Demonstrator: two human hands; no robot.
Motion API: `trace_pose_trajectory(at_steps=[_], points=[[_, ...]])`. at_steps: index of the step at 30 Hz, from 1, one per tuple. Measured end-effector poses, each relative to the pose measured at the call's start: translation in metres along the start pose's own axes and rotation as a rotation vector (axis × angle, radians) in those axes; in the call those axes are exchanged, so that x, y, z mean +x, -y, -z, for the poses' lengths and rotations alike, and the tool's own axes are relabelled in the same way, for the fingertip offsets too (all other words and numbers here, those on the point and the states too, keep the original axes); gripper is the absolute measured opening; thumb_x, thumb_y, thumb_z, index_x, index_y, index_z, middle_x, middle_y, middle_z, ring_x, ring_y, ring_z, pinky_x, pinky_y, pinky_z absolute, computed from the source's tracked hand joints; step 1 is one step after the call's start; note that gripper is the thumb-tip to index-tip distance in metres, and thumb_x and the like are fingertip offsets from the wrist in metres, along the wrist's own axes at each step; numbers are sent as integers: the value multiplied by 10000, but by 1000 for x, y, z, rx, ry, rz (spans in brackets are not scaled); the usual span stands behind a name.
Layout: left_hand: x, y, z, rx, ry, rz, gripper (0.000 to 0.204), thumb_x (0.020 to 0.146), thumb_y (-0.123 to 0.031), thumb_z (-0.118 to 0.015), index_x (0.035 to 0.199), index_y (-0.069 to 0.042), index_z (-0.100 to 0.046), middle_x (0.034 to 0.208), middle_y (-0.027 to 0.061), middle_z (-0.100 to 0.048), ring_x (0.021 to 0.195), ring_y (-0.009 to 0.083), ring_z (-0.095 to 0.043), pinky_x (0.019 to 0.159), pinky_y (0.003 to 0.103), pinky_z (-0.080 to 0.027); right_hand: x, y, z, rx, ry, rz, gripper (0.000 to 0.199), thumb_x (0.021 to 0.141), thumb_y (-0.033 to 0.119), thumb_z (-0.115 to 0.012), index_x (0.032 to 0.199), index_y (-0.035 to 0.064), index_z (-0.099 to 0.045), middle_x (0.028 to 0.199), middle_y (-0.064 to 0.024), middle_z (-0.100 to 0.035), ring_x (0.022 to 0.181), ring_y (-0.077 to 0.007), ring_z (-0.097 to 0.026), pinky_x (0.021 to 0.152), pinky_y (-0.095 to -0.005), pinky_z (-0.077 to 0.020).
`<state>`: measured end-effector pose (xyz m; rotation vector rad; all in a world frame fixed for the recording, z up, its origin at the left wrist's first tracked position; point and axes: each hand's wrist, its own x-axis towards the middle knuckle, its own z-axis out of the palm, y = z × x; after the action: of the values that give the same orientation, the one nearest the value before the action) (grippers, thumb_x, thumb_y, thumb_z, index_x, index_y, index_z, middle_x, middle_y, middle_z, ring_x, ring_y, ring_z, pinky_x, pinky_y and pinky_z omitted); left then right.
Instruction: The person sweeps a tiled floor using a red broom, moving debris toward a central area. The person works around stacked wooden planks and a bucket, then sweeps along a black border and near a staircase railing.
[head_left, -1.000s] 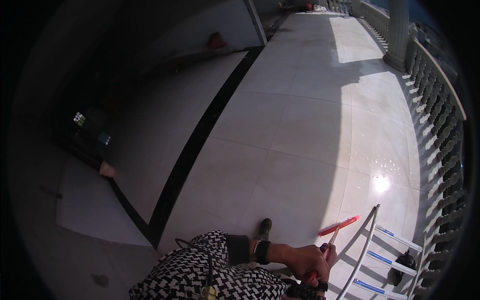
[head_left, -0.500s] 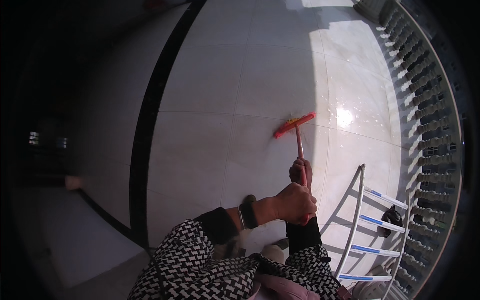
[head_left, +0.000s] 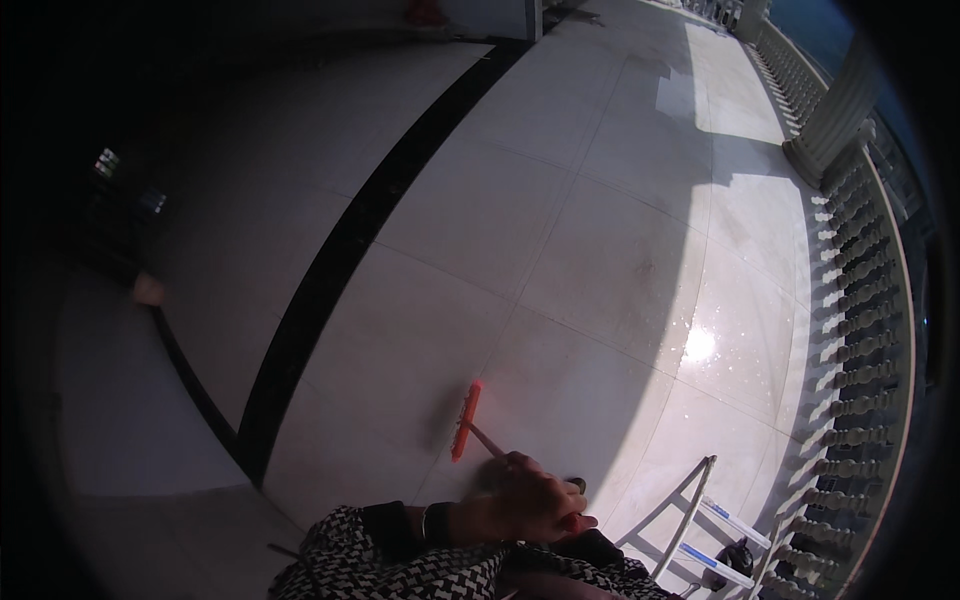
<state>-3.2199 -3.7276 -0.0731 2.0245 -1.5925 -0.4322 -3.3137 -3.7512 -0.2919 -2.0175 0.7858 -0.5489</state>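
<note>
A floor brush (head_left: 466, 420) with a narrow red head and a pinkish-red handle is angled out to the left in front of me. Whether its bristles touch the tiles I cannot tell; a soft shadow lies just left of the head. My left hand (head_left: 530, 507), with a bracelet at the wrist, is closed round the handle close to my body. Just beyond it, my right hand (head_left: 522, 462) grips the handle lower down, mostly hidden behind the left. The red handle end pokes out on the right side of my left hand.
Pale floor tiles (head_left: 590, 270) have a sunlit wet patch (head_left: 700, 345) on the right. A black stripe (head_left: 345, 240) runs along the left. A white ladder (head_left: 685, 515) with blue-marked rungs and a black bag (head_left: 733, 562) are near the balustrade (head_left: 855, 375). A column (head_left: 835, 130) stands farther off.
The brush head has swung left and nearer to me, and its handle now slants. Both hands have come back toward my body, still gripping. The view has tilted up, showing more floor ahead.
</note>
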Motion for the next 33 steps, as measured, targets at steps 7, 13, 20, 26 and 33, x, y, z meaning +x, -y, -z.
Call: trace_pose_trajectory(at_steps=[7, 13, 20, 26, 33], points=[[70, 46, -69, -157, -311, 315, 350, 785, -321, -808, 640, -64, -620, 673, 70, -668, 641, 290, -670, 644, 392, -526, 69, -62, 54, 735, 782, 26, 247, 987, 183, -554, 1181, 31, -571, 982, -46, -565, 949, -170, -575, 877, -282, -466], [208, 8, -140, -158, -440, 51, 219, 793, -245, -822, 800, -108, -651, 791, 72, -650, 714, 285, -677, 606, 396, -548, 298, -140, 152, 387, 537, -835, 252, 855, 108, -628, 1059, -38, -605, 766, -70, -575, 730, -221, -626, 661, -334, -510], [279, -57, -151, -558, -396, 42, 124, 841, -150, -759, 817, -78, -661, 771, 88, -632, 709, 297, -658, 600, 374, -529, 338, -207, 256, 657, 162, -847, 95, 890, 71, -531, 904, -24, -531, 698, -110, -565, 557, -218, -576, 514, -357, -503], [281, -148, -128, -364, -127, -67, 325, 793, -351, -809, 690, -111, -616, 670, 31, -598, 587, 259, -637, 516, 369, -495, 228, -175, 313, 628, 597, -969, 221, 879, 160, -590, 859, -44, -673, 789, -96, -669, 692, -191, -625, 624, -339, -501], [301, -120, -209, -465, -107, -81, 274, 819, -262, -801, 754, -77, -610, 742, 55, -624, 698, 275, -651, 607, 378, -507, 242, -282, 323, 752, 227, -1063, 88, 854, 38, -559, 867, -41, -596, 678, -110, -601, 571, -237, -622, 502, -352, -498]])
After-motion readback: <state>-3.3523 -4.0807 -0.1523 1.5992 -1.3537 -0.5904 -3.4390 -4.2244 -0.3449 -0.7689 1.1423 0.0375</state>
